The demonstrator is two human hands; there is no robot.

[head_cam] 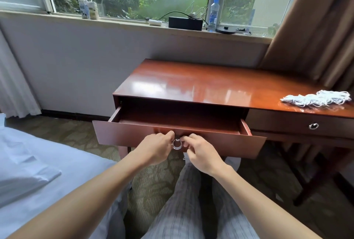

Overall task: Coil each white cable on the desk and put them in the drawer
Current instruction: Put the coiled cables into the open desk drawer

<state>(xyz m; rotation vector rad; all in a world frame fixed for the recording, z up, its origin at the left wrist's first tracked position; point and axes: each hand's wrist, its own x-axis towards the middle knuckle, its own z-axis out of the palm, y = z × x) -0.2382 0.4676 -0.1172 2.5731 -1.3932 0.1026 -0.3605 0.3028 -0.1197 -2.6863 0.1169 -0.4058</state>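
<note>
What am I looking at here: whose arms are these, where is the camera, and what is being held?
There is no machine: a person wears one camera on the head, looking forward and down, so both bare arms are their own. The left hand and right hand both pinch the ring pull of the open drawer of a wooden desk. No cable shows in the drawer's visible part. A heap of white cables lies untouched on the desk's right end, above a closed second drawer. A bottle and black box stand on the windowsill; a bed is at left.
</note>
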